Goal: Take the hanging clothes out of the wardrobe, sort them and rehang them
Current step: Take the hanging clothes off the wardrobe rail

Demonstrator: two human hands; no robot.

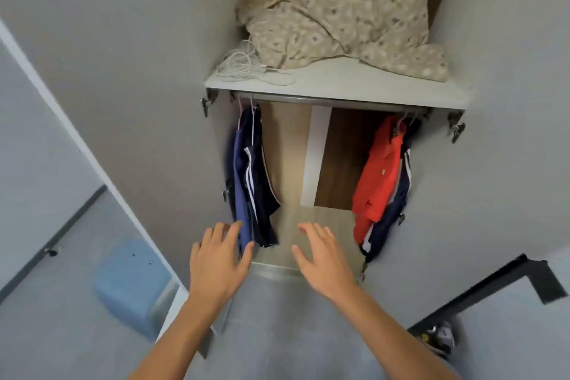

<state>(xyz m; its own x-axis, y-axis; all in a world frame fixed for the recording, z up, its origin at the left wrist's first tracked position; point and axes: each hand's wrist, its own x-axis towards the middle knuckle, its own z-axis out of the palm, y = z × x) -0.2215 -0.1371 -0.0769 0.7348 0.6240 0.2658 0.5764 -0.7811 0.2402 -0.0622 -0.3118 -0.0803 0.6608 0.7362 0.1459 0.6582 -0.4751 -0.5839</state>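
1. Wardrobe (172, 77): doors open; rail under its shelf (354, 80).
2. Patterned bedding (348, 18) heaped on that shelf.
3. Navy clothes (251, 176) hang at rail's left end; red shirt (377, 176) at right end.
4. Left hand (216, 262): grip released, fingertips at the navy hem.
5. Right hand (320, 259): grip released, between the two groups.

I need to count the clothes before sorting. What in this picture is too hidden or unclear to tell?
- Head view: the dark garments on the right, mostly covered by the red shirt; their number is unclear.
- The blue clothes on the left overlap, so their count is uncertain.
- The rail is largely hidden under the shelf.
- Whether the left hand touches cloth is blurred.
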